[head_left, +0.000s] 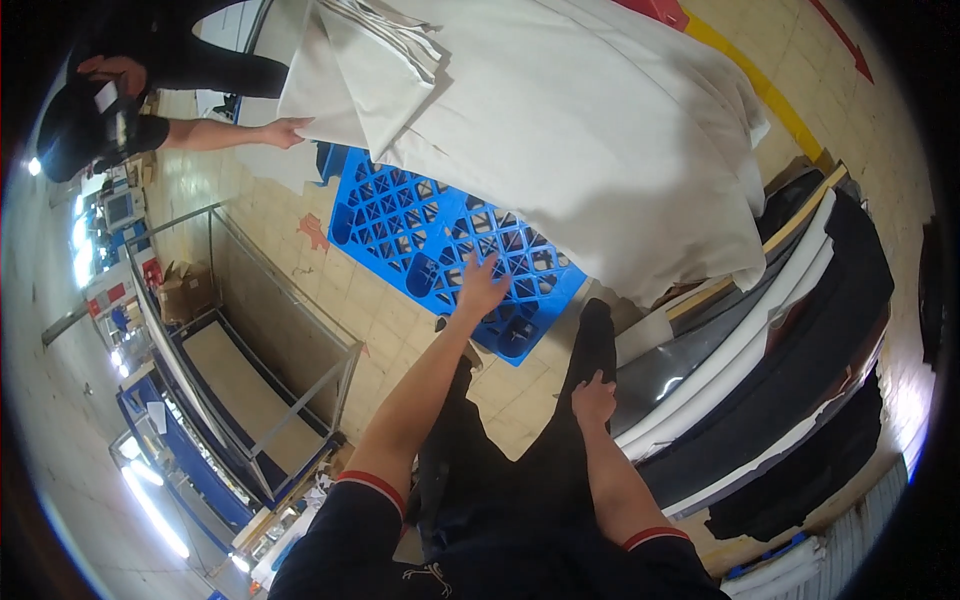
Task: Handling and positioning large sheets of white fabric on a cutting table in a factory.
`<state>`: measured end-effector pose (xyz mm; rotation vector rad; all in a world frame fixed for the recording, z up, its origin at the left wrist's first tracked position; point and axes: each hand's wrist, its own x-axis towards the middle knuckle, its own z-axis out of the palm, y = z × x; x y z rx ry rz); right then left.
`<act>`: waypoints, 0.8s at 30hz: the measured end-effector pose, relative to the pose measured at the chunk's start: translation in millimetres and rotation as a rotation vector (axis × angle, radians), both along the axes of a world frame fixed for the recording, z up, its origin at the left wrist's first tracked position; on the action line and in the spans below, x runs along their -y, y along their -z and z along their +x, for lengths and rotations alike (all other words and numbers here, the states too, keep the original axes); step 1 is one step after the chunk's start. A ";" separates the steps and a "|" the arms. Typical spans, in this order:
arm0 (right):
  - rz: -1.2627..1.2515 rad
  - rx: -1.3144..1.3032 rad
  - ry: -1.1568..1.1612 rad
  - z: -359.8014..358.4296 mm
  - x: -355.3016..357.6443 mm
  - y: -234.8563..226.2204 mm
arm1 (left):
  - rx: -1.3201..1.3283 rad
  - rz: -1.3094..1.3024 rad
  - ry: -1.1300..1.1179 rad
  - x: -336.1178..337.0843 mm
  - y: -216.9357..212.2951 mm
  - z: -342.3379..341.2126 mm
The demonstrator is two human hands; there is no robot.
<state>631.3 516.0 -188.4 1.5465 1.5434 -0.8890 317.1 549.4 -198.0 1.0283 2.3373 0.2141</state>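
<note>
My left hand (483, 287) reaches out over the blue plastic pallet (440, 258), fingers apart and nothing in them. Whether it touches the lattice top, I cannot tell. My right hand (594, 400) rests against my dark trouser leg near the knee, open and holding nothing. A large off-white sheet of material (590, 110) lies in a broad pile over the far part of the pallet and hangs down at its right end. Toward the far left its corner is folded back in several layers. Another person's hand (288, 132) grips that folded corner.
Long rolls of white and black material (740, 350) lie on the right, beside a wooden bar (755, 270). A metal-framed cart (250, 380) stands on the left, with a cardboard box (185, 292) beyond it. Yellow tape (770, 95) marks the tiled floor at far right.
</note>
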 end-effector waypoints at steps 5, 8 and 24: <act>0.005 0.001 0.028 12.2 -4.6 4.1 | 0.003 -0.444 -0.040 121.7 13.2 -6.8; -0.024 0.027 0.038 14.9 -8.9 6.5 | 0.268 -0.530 -0.113 129.2 12.3 -4.7; 0.050 -0.034 0.090 22.5 -11.4 18.0 | 0.369 -0.005 -0.227 -114.6 6.4 30.5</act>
